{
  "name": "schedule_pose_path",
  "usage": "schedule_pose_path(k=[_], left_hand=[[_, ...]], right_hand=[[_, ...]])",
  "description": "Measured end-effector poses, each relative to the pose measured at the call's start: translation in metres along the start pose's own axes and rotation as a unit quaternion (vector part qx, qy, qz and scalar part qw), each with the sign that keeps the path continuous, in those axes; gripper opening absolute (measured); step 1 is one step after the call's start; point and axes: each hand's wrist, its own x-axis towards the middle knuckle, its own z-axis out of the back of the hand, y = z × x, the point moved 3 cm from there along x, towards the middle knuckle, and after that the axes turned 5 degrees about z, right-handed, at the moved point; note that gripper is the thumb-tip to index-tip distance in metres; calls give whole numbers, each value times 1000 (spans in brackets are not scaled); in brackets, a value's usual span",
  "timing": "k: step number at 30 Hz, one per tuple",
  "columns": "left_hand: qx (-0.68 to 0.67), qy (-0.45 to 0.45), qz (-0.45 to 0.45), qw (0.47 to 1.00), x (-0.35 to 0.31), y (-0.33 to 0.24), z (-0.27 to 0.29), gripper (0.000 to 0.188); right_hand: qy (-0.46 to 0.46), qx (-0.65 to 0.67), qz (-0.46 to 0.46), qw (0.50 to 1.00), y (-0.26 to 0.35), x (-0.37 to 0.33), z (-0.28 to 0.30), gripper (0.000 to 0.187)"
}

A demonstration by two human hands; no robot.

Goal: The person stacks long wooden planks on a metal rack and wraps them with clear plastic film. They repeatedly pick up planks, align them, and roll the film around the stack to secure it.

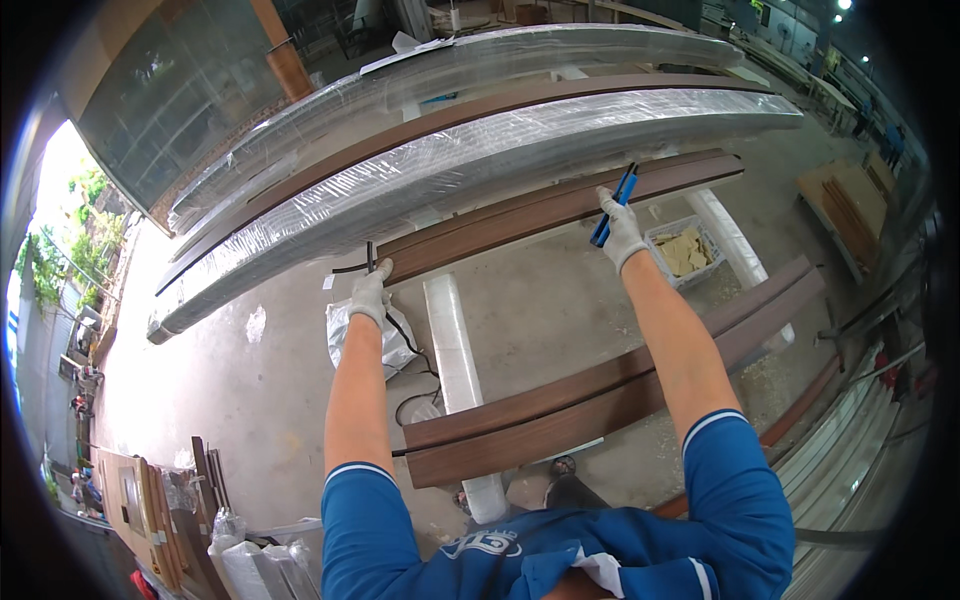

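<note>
My left hand (369,296), in a whitish work glove, is closed at the left end of a pair of long brown boards (500,236), pinching a thin black strip (371,255). The strip's loose length trails below the hand and curls on the floor. In the same kind of glove, my right hand (622,226) grips a slim blue-and-black hand tool (616,205) over the right part of those boards. The tool's exact kind is not clear. Closer to me lies a second pair of brown boards (540,415), crossing wrapped supports (455,345).
Beyond the boards are long plastic-wrapped bundles (470,128). A white crate (686,252) of yellowish pieces stands right of my right hand. A white plastic bag (345,335) lies by my left wrist. Leaning panels (140,500) are at lower left, metal profiles (840,460) at right.
</note>
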Motion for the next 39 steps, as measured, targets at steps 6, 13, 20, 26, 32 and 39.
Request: schedule_pose_path(k=[6, 13, 20, 26, 32, 39], left_hand=[[183, -19, -26, 983, -33, -6, 14, 57], [-41, 78, -34, 996, -82, 70, 152, 51], [131, -9, -21, 991, -120, 168, 385, 70], [-65, -18, 63, 996, -143, 212, 536, 68], [-198, -141, -66, 968, -135, 171, 592, 45], [-199, 75, -386, 897, -130, -50, 582, 43]], right_hand=[[22, -96, 13, 995, 18, -19, 6, 29], [69, -205, 129, 968, 85, -116, 10, 28], [114, -383, 238, 885, 104, -246, -106, 36], [174, -546, 450, 685, 53, -278, -281, 50], [280, -594, 470, 590, -6, -275, -424, 44], [261, -668, 449, 532, -61, -226, -546, 41]])
